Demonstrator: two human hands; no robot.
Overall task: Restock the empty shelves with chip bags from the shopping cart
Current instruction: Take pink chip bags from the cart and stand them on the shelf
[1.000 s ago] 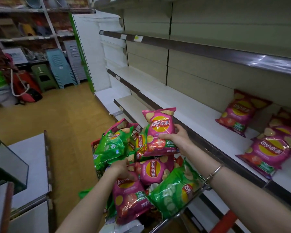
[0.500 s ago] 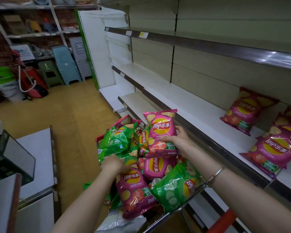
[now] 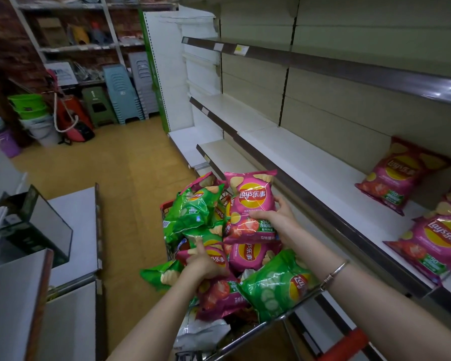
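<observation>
The shopping cart in front of me is heaped with pink and green chip bags. My right hand grips an upright pink chip bag just above the pile. My left hand holds the top of a second pink chip bag lying in the cart. A green bag lies at the cart's near right edge. The white shelf on the right carries several pink bags at its right end.
An upper shelf with price tags runs above. A white counter with a dark glass box stands to my left. Stacked plastic stools, buckets and a red bag sit at the aisle's far end.
My right hand has kept the upright pink bag roughly in place over the pile. My left hand has stayed on the lower pink bag, and my view has shifted a little left.
</observation>
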